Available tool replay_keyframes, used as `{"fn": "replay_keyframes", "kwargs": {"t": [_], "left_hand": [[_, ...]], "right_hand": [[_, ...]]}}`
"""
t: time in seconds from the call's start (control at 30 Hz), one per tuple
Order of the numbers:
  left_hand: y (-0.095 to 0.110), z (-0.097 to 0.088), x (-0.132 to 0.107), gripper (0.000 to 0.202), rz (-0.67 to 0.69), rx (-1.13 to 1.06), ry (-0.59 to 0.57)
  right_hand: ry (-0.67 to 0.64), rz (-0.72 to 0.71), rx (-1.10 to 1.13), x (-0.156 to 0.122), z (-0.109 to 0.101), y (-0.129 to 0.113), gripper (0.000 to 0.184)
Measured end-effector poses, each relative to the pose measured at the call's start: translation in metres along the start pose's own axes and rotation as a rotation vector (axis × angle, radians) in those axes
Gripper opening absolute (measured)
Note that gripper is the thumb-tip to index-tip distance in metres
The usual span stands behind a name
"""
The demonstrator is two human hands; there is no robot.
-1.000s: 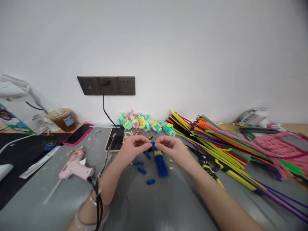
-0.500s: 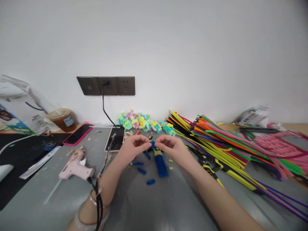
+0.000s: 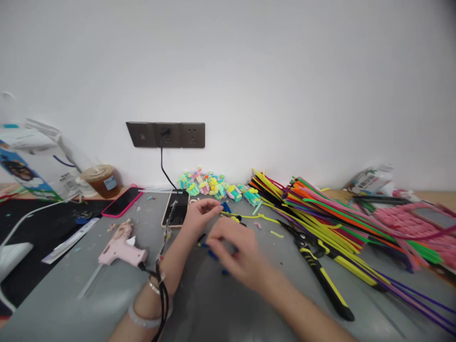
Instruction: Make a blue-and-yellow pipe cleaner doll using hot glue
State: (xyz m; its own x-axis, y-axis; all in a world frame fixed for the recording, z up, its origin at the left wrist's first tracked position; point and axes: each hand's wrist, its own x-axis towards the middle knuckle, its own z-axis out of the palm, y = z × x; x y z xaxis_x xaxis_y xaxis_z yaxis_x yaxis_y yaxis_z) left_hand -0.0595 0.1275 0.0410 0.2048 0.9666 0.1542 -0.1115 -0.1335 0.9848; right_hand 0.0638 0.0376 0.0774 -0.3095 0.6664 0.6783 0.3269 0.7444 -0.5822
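Note:
My left hand [image 3: 200, 214] has its thumb and forefinger pinched on a small dark-blue fuzzy pipe-cleaner piece [image 3: 226, 207]. My right hand [image 3: 237, 244] is smeared by motion, low over the grey table just in front of the left, with its fingers curled downward. Short blue cut pieces [image 3: 213, 255] lie under and beside its fingertips, partly hidden. Whether that hand holds anything does not show. A yellow pipe cleaner [image 3: 261, 216] stretches across behind the right hand. Most of the blue bundle is out of sight.
At right are pliers-like cutters [image 3: 326, 280] with black-yellow handles and a large pile of coloured pipe cleaners [image 3: 320, 209]. Small pastel pieces [image 3: 213, 186] are heaped by the wall. A pink glue gun [image 3: 123, 251], a pink-cased phone [image 3: 122, 202] and a drink cup [image 3: 103, 182] stand left.
My right hand has left the pinch beside my left hand and come down toward me over the blue pieces. The blue bundle no longer hangs in view. The view has shifted slightly.

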Motion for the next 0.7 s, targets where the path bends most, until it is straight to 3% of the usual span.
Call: {"fn": "replay_keyframes", "kwargs": {"t": [0.13,0.2,0.3,0.4,0.53,0.7], "left_hand": [[-0.01,0.0,0.001,0.025,0.028,0.025,0.006],[-0.015,0.0,0.002,0.022,0.041,0.04,0.009],[-0.021,-0.001,0.002,0.022,0.057,0.046,0.005],[-0.026,-0.001,0.004,0.023,0.062,0.054,0.005],[-0.029,0.0,0.004,0.025,0.061,0.071,0.001],[-0.028,0.0,0.002,0.027,0.037,0.112,-0.034]], "right_hand": [[-0.295,0.007,-0.103,0.021,0.057,-0.042,0.008],[-0.431,0.074,-0.255,0.033,0.092,-0.054,0.022],[-0.559,0.303,-0.424,0.049,0.143,-0.058,0.025],[-0.626,0.46,-0.475,0.061,0.178,-0.052,0.03],[-0.651,0.427,-0.396,0.064,0.187,-0.047,0.046],[-0.462,0.516,0.06,0.07,0.148,-0.052,0.035]]}}
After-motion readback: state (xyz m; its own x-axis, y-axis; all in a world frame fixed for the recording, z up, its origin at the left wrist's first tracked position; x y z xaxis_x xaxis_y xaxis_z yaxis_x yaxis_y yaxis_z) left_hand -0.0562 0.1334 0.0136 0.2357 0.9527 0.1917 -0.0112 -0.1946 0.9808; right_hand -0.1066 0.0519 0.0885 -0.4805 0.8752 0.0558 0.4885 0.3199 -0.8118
